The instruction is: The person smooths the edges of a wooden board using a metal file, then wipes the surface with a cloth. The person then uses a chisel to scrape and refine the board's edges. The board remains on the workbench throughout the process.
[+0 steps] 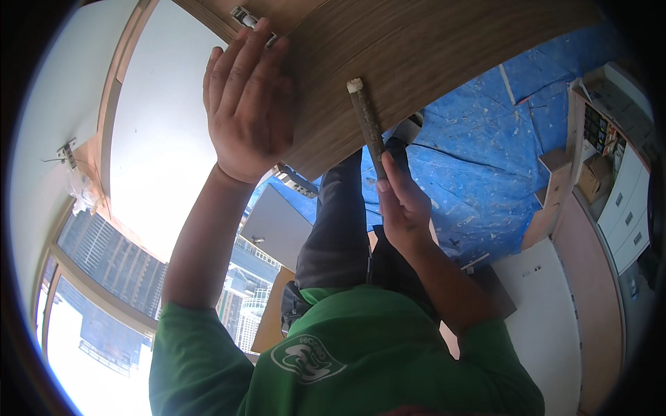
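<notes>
Brown wood grain fills the top of our view, a broad wood-grain panel (444, 41) slanting down towards us! Up goes our left grip (250, 111), released, fingers long and nearly straight over the panel's left side, tips right by a metal hinge (244, 16); that flat spread looks like steadying rather than clutching. Over to our right grip (402, 208), and it's wrapped around the lower part of a dark stick (368, 125), whose pale, rough tip points up in front of the panel. Held that low, most of its length stays free, perhaps for reach. Blue sheeting (479, 187) lies underfoot, speckled with pale bits, presumably there as protection.

Now, what are we missing? Our left thumb is lost in shadow, so we can't tell whether the palm presses the wood. Our right grip covers the stick's lower end, and we can't say what, if anything, is attached there. A second metal fitting (298, 184) shows only partly below the panel, a shoe (409, 128) just peeks past its edge, the panel's top is cut off, and glare washes out the white surface (166, 104) at left.
</notes>
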The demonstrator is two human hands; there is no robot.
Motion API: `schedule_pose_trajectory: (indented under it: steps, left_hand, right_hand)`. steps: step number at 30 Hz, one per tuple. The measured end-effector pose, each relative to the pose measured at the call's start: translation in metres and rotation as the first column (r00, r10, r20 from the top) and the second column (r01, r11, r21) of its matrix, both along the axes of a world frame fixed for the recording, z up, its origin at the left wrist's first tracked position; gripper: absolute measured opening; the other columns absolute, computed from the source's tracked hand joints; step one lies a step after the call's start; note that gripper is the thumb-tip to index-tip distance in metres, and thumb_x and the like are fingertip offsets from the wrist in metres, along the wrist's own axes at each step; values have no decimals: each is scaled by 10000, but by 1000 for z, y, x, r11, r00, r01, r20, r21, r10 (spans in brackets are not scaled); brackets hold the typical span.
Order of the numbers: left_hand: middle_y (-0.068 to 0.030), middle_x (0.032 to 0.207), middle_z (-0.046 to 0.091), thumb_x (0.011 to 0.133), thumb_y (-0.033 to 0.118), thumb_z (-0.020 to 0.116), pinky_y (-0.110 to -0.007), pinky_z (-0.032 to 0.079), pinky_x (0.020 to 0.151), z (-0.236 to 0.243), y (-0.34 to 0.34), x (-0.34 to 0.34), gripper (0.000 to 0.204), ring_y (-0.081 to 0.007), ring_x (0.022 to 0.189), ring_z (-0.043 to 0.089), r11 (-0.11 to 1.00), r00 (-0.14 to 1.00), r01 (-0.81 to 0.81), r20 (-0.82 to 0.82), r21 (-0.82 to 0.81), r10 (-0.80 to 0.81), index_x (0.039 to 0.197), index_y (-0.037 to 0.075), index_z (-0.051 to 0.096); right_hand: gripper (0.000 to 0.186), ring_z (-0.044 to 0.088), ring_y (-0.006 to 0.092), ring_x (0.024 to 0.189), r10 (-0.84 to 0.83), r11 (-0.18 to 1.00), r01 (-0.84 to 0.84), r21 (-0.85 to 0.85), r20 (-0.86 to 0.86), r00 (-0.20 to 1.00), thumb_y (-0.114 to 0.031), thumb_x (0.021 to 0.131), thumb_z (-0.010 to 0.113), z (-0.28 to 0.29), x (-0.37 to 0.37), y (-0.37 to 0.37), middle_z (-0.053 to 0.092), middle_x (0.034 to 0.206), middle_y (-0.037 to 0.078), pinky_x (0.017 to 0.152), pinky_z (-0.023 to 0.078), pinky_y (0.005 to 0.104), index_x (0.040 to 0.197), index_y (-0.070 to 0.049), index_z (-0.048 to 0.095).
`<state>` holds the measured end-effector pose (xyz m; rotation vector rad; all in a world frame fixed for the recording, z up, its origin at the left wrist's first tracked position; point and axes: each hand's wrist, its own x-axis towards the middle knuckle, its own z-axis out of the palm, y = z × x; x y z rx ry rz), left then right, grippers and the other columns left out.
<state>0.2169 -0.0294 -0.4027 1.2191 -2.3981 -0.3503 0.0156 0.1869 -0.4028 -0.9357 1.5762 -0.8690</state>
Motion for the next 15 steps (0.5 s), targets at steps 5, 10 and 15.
schedule_pose_trajectory:
  steps: [5, 10, 15]
  left_hand:
    - [-135, 1601, 482, 971, 502, 654, -547, 214, 1261, 17, 50, -22, 666, -294, 1521, 401, 958, 936, 186, 258, 217, -240, 1513, 129, 548]
    - [-136, 1647, 412, 912, 593, 685, -581, 195, 1256, 22, 43, -51, 794, -315, 1538, 365, 965, 961, 50, 252, 256, -117, 1545, 145, 508]
    - [-135, 1663, 382, 798, 634, 744, -604, 183, 1252, 12, 35, -72, 944, -311, 1552, 336, 977, 979, -14, 201, 211, -29, 1568, 160, 473]
  right_hand:
    - [501, 477, 37, 634, -308, 950, 308, 54, -9, 951, -104, 1091, 544, 11, -54, -15, 547, 827, -19, 541, 449, 208, 1579, -75, 437]
    - [518, 473, 34, 619, -340, 936, 347, 62, -101, 935, -108, 1089, 551, 11, -80, -12, 556, 824, -10, 544, 459, 214, 1584, -42, 412]
    - [532, 487, 27, 624, -353, 924, 363, 118, -99, 930, -132, 1084, 571, 17, -72, -12, 573, 832, -6, 541, 461, 218, 1578, -17, 411]
